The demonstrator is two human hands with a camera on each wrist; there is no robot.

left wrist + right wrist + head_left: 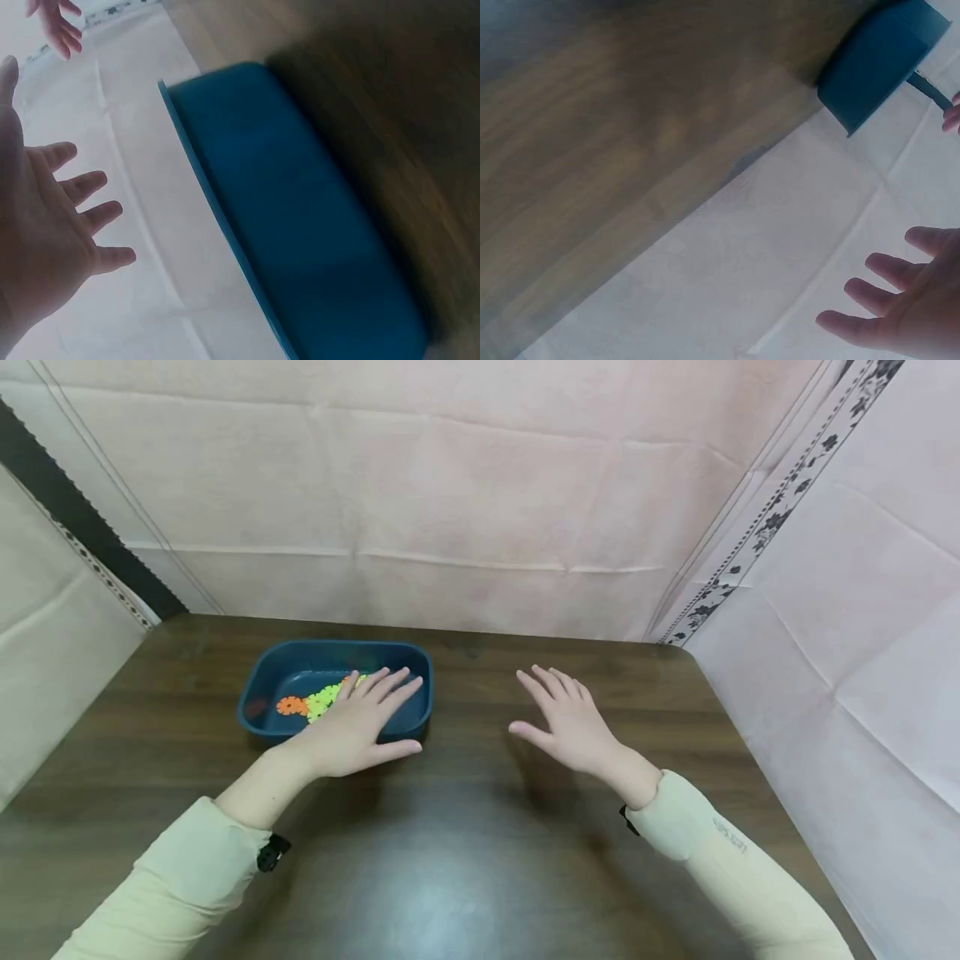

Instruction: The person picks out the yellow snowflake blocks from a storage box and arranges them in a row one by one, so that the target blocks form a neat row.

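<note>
A dark blue rectangular tray (281, 658) stands on the table, left of centre in the head view. Inside it lie several flat flower-shaped pieces, yellow-green ones (321, 700) and orange ones (291, 706); part of them is hidden behind the left hand. My left hand (352, 720) hovers over the tray's near right side, palm down with fingers spread, holding nothing. In the left wrist view the tray's side wall (277, 195) fills the middle, apart from the fingers. To the right, my right hand (566, 722) is held above the bare wood, fingers spread and nothing in it.
The brown wooden table (480, 827) reaches back to a white cloth (450, 510) hanging behind it. More white cloth (885, 577) hangs at the right side, with a floral border strip (780, 510) at the corner. A dark strip (75, 510) runs down at the left corner.
</note>
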